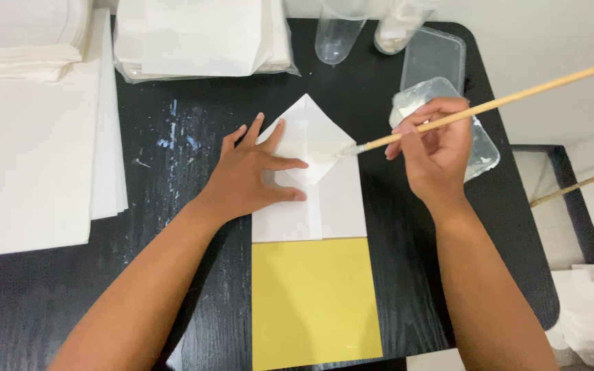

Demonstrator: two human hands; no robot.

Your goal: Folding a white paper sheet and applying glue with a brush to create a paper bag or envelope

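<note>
1. Nearest the camera: a yellow sheet [314,302] lies flat on the black table [173,144] at 6 o'clock, its top edge meeting the bottom of the white folded paper [338,199].
2. The folded paper sits at centre frame w/ its top flaps turned in to a point aimed at 12 o'clock; a vertical seam runs down its lower half.
3. Left hand [252,175], at 9 o'clock of the paper, is spread flat, palm down, fingers splayed, pressing the paper's left side; it grips nothing.
4. Right hand [434,148], at 3 o'clock of the paper, is closed around a thin wooden-handled brush [476,110]; the handle slants up toward 2 o'clock & the bristle tip touches the paper's right flap.
5. Just behind the right hand: a clear plastic tub [486,148] w/ white paste inside; a clear lid [434,58] lies beyond it, toward 1 o'clock.
6. At 12 o'clock, two clear plastic cups [338,34] stand side by side at the table's far edge.
7. At 11 o'clock, a bagged stack of white paper [194,34]; at 9–10 o'clock, loose white sheets [29,151] in piles, well apart from the hands.
8. Blue-white smears mark the tabletop just left of the left hand.
</note>
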